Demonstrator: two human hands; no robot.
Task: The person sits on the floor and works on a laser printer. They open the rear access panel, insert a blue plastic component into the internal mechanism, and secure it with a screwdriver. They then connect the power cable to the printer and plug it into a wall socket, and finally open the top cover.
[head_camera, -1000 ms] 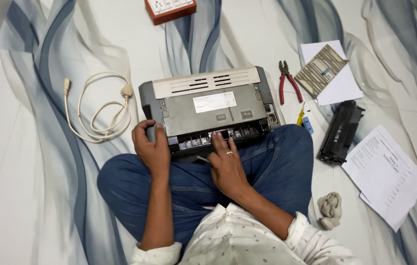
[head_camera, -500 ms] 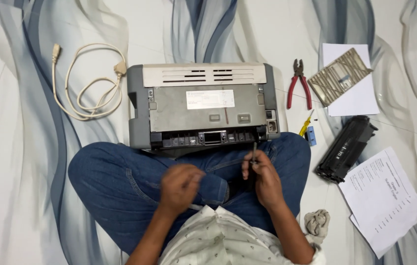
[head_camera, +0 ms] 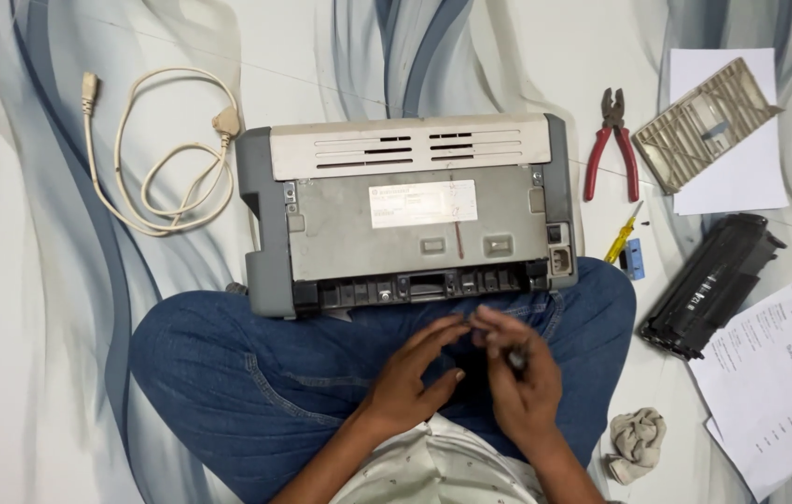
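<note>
Two hands meet just below the printer: my left hand half open, fingertips touching a small dark tool, probably a slim, stiff, light screwdriver, which my right hand pinches closed, best gripped along its handle.

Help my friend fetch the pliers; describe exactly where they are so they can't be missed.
Start at the grey printer by the person's knees. Just past its right end, the pliers lie on the floor beside a ribbed beige panel. Their red handles set them apart from the small yellow screwdriver below.
</note>
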